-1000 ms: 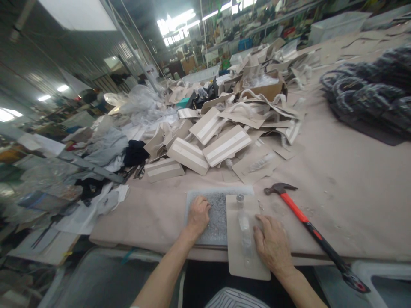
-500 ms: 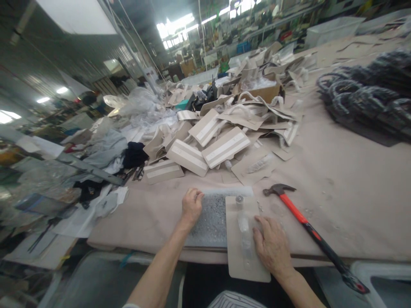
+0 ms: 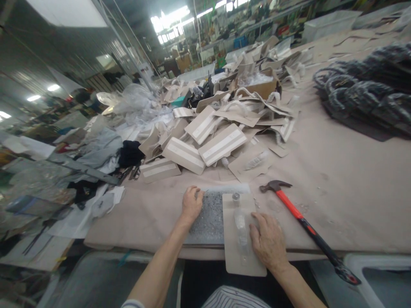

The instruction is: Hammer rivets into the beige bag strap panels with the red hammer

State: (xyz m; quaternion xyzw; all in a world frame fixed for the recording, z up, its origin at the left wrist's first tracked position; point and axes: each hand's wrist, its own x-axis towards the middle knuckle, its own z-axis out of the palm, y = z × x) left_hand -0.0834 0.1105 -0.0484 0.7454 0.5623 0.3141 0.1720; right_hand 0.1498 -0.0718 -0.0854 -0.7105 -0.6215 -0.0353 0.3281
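A flat beige panel [image 3: 229,239] with a clear-wrapped handle strip [image 3: 241,231] along its middle lies partly on a grey metal plate [image 3: 207,222], its lower end jutting past the table edge. My right hand [image 3: 269,241] grips its right side, thumb and forefinger on the surface. At the panel's top end sits a small round metal piece [image 3: 236,196]. Over the plate's left part, my left hand [image 3: 192,204] is closed with thumb and fingers pinched; whatever they hold is too small to make out. A claw hammer [image 3: 290,204] with a red and black handle lies to the right.
Similar beige panels [image 3: 221,145] with handles are heaped beyond the plate. Dark wrapped handles [image 3: 362,90] are piled at the right. Clear plastic and cloth [image 3: 105,149] clutter the left, near a metal post. Tiny bits [image 3: 257,203] lie beside the plate.
The whole view has shifted slightly, so things sit a little further left and higher. Both hands keep nearly the same places by the plate and the panel.
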